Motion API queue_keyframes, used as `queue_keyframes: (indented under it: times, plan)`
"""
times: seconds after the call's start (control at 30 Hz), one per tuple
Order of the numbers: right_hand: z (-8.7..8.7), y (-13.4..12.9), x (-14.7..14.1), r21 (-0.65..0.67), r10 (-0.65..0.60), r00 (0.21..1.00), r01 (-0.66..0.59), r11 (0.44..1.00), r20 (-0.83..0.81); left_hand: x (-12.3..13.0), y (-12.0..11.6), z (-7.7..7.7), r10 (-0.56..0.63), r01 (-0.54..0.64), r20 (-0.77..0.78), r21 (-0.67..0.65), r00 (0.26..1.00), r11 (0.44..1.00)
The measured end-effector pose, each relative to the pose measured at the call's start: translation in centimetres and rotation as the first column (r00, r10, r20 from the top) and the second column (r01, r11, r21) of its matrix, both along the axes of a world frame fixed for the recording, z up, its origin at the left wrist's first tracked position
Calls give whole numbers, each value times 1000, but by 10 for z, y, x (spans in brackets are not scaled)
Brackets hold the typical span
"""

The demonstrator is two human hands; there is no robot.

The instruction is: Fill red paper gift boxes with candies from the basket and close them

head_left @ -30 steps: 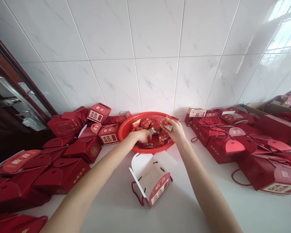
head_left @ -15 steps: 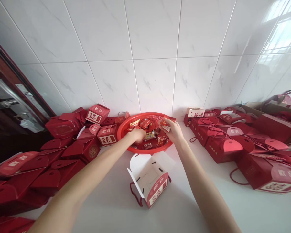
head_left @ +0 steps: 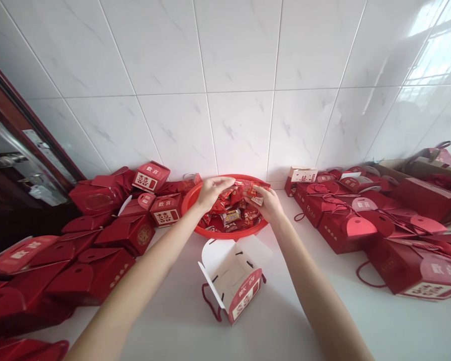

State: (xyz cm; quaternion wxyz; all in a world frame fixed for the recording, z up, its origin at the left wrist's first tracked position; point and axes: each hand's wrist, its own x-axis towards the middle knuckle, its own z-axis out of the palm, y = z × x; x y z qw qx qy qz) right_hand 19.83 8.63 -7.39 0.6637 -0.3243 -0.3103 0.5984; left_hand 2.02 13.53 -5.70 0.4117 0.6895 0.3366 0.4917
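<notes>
A red plastic basket (head_left: 188, 210) stands against the wall with several wrapped candies (head_left: 231, 216) in it, mostly red, one yellow and white. My left hand (head_left: 213, 193) hovers above the basket's left part, its thumb and fingers pinched towards the right; what they hold is hard to make out. At the right rim, my right hand (head_left: 269, 201) grips red wrapped candies (head_left: 256, 194), one showing a pale label. In front of the basket sits an open gift box (head_left: 229, 278), white inside, with red printed sides and dark red cord handles. Its lid flaps stand up.
Closed red gift boxes (head_left: 93, 271) are heaped on the left, and more (head_left: 338, 225) stand in rows on the right with cords. A cardboard carton (head_left: 432, 195) is at the far right. White tiles (head_left: 240, 130) rise behind; a door handle (head_left: 7, 160) shows at left.
My left hand has risen out of the candies and moved up, fingertips nearer my right hand. The right hand has barely shifted and still grips its candies. The open box stays put.
</notes>
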Motion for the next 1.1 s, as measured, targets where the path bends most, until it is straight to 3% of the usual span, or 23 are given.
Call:
queue_keyframes:
  times: [0.43, 0.87, 1.0, 1.1]
  plan:
    - [0, -1, -1, -36, -25, 999, 26, 999, 45, 12, -3, -14, -28, 29, -16, 57, 999, 998]
    - [3, -7, -2, -22, 24, 992, -22, 1000, 121, 13, -5, -15, -116, 127, -234, 32, 965, 991]
    - [2, -4, -3, -41, -73, 996, 75, 996, 51, 7, -1, -19, -144, 139, -433, -44, 890, 989]
    - [2, -2, -2, -61, -127, 992, 126, 990, 2, 2, -2, -24, -239, 176, -663, -161, 710, 971]
